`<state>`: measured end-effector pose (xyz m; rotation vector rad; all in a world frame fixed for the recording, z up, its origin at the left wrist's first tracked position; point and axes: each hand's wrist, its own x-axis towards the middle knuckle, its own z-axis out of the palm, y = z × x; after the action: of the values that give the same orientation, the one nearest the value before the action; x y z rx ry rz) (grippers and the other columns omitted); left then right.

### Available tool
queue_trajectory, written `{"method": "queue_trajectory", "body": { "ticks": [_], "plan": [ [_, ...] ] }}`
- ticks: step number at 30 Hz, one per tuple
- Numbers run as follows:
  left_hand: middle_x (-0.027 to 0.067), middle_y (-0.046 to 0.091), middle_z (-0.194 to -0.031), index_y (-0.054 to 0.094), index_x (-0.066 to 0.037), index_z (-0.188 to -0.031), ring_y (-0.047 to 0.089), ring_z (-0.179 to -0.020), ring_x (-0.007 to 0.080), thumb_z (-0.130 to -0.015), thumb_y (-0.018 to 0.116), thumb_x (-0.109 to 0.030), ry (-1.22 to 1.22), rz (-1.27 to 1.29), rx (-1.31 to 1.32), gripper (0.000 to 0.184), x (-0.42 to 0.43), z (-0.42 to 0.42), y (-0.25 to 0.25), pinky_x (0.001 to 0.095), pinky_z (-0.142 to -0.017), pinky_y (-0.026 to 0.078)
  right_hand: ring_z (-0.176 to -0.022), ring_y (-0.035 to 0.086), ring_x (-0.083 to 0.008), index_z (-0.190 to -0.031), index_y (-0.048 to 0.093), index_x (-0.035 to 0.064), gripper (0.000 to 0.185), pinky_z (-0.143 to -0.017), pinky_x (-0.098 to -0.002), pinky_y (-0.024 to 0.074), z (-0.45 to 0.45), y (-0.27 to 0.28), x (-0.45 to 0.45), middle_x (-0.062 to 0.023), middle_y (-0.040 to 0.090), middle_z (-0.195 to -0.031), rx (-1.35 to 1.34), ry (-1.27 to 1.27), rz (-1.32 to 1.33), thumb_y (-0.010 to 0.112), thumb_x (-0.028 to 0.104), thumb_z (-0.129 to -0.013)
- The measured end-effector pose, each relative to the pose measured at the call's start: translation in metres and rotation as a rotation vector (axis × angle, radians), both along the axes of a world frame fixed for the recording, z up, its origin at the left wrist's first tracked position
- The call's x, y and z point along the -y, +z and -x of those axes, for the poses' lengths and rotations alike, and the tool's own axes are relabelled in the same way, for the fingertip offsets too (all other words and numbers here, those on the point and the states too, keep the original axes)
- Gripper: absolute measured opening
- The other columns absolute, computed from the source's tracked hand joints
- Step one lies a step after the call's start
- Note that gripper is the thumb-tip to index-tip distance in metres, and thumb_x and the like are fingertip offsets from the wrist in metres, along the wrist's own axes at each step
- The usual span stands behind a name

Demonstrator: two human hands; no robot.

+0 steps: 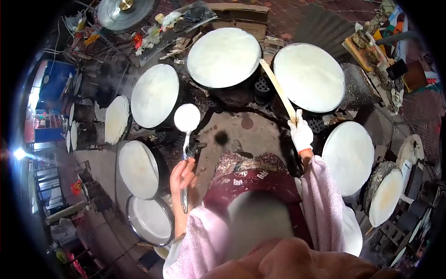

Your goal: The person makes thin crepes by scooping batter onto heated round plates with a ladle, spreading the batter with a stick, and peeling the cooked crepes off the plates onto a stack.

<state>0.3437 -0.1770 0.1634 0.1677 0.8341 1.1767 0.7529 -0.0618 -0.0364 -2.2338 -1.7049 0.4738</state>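
My left hand (182, 176) is closed around the handle of a ladle (187, 118). Its round bowl is coated or filled with something white, and white runs onto the handle. In a white glove, my right hand (301, 134) grips a flat wooden stick (278, 90), which points up and away over the gap between two round griddles. One griddle top (224, 58) at the far middle and another (309, 77) to its right are covered with a smooth pale layer. A similar pale round (155, 95) lies to the left, beyond the ladle.
More pale-topped griddles curve around me, with one at the right (348, 158) and one at the left (138, 169). A rimmed pan (149, 223) of white liquid stands near my left elbow. A fan (124, 13) and clutter lie at the back.
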Motion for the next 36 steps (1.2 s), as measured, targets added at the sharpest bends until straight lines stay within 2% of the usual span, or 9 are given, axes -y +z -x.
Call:
{"method": "queue_trajectory", "body": {
  "ticks": [9, 16, 20, 23, 26, 28, 30, 33, 36],
  "plan": [
    [-0.002, 0.043, -0.068, 0.052, 0.009, -0.112, 0.033, -0.034, 0.0038, -0.102, 0.034, -0.015, 0.169, -0.099, 0.212, 0.031, -0.044, 0.089, -0.018, 0.0204, -0.035, 0.025, -0.085, 0.063, -0.0408, -0.138, 0.042, 0.0108, 0.057, -0.074, -0.0467, 0.0509, 0.07, 0.016, -0.112, -0.0228, 0.064, -0.102, 0.006, -0.043, 0.034, 0.059, 0.035, -0.09],
    [-0.0025, 0.041, -0.066, 0.053, 0.005, -0.115, 0.027, -0.032, 0.0054, -0.103, 0.033, -0.017, 0.162, -0.109, 0.004, 0.033, -0.078, 0.17, -0.023, 0.0228, -0.034, 0.026, -0.089, 0.061, -0.0179, -0.112, 0.061, -0.0014, 0.04, -0.082, -0.0314, 0.0464, 0.101, -0.028, -0.235, -0.005, 0.066, -0.087, -0.549, 0.005, -0.093, 0.071, 0.024, -0.084],
    [-0.0034, 0.038, -0.064, 0.055, 0.002, -0.111, 0.027, -0.033, 0.0068, -0.102, 0.036, -0.018, 0.166, -0.131, -0.083, 0.029, -0.08, 0.2, -0.028, 0.0233, -0.035, 0.026, -0.04, 0.04, -0.0094, -0.126, 0.054, 0.0007, 0.068, -0.039, -0.0272, 0.0331, 0.131, 0.036, -0.274, -0.0101, 0.065, -0.083, -0.839, -0.142, 0.184, 0.074, 0.045, -0.078],
    [-0.0043, 0.039, -0.062, 0.058, 0.001, -0.107, 0.03, -0.038, 0.0054, -0.1, 0.039, -0.019, 0.259, -0.034, -0.463, 0.029, -0.065, 0.202, -0.037, 0.0222, -0.036, 0.025, -0.048, 0.05, -0.0121, -0.132, 0.042, -0.0017, 0.073, -0.045, -0.0278, 0.0415, 0.15, 0.05, -0.311, -0.0143, 0.065, -0.094, -0.804, -0.194, 0.126, 0.077, 0.033, -0.079],
    [-0.0059, 0.044, -0.06, 0.062, 0.001, -0.101, 0.039, -0.044, 0.0025, -0.097, 0.045, -0.022, 0.515, 0.137, -0.205, 0.028, -0.056, 0.165, -0.024, 0.0182, -0.039, 0.027, -0.086, 0.063, -0.021, -0.115, 0.052, -0.0008, 0.057, -0.072, -0.0312, 0.0526, 0.14, 0.009, -0.356, -0.0162, 0.065, -0.101, -0.908, -0.031, -0.02, 0.083, 0.017, -0.071],
    [-0.006, 0.046, -0.061, 0.059, 0.002, -0.105, 0.041, -0.043, 0.0021, -0.097, 0.046, -0.021, 0.665, 0.224, -0.162, 0.028, -0.046, 0.143, -0.01, 0.0175, -0.038, 0.028, -0.085, 0.061, -0.0205, -0.112, 0.059, -0.003, 0.056, -0.076, -0.0319, 0.0503, 0.129, -0.01, -0.387, -0.0121, 0.066, -0.099, -0.562, 0.007, 0.005, 0.083, 0.02, -0.067],
    [-0.0054, 0.046, -0.062, 0.056, 0.005, -0.11, 0.039, -0.038, 0.0027, -0.098, 0.045, -0.018, 0.725, 0.07, -0.011, 0.028, -0.038, 0.126, 0.004, 0.0179, -0.034, 0.028, -0.061, 0.049, -0.014, -0.094, 0.063, 0.0028, 0.03, -0.055, -0.0316, 0.0432, 0.117, -0.035, -0.411, -0.0012, 0.056, -0.074, -0.527, 0.17, -0.052, 0.077, 0.013, -0.07],
    [-0.0029, 0.045, -0.063, 0.052, 0.01, -0.111, 0.035, -0.033, 0.0042, -0.1, 0.041, -0.014, 0.826, -0.11, 0.181, 0.028, -0.025, 0.108, 0.008, 0.0185, -0.031, 0.028, -0.079, 0.059, -0.0156, -0.107, 0.062, -0.0063, 0.038, -0.069, -0.0294, 0.0497, 0.131, -0.016, -0.421, -0.0059, 0.064, -0.094, -0.833, 0.162, 0.073, 0.071, 0.006, -0.072],
    [0.0001, 0.044, -0.066, 0.047, 0.013, -0.111, 0.035, -0.034, 0.0044, -0.101, 0.039, -0.012, 0.981, -0.156, 0.314, 0.027, -0.005, 0.096, 0.003, 0.0191, -0.03, 0.028, -0.083, 0.061, -0.0174, -0.113, 0.061, -0.0059, 0.04, -0.075, -0.03, 0.0498, 0.158, 0.011, -0.43, -0.01, 0.066, -0.101, -0.503, 0.294, -0.087, 0.072, 0.007, -0.077]
  ]
}}
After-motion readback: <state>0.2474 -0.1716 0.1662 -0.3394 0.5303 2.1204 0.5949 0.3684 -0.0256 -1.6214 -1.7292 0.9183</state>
